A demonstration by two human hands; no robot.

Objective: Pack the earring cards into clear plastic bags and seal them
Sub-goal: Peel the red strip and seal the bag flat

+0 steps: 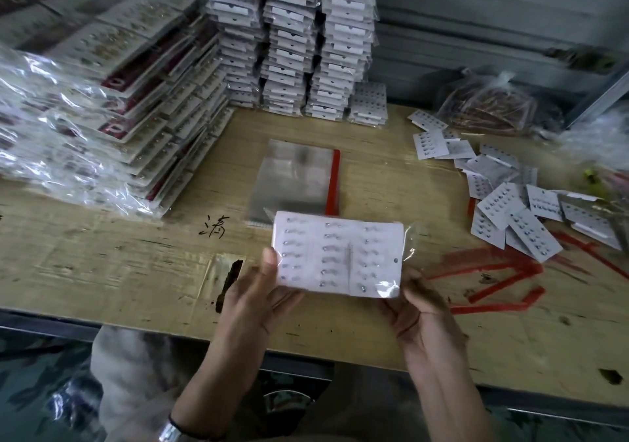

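Item: one earring card (338,254), bagged, in hand over the table (102,264).
We hold it in its clear plastic bag (410,237) above the near edge; our left hand (258,292) pinches its left end, thumb on top, and our right hand (422,309) curls under the right corner. Just behind lie the empty bags (292,179). To the right are loose cards (503,203) and red strips (493,271), and packed stacks (292,43) stand at the back.

A single head-worn wide-angle view looked forward and steeply down over the near edge of the surface (143,271), close above it, toward the back wall (493,16).
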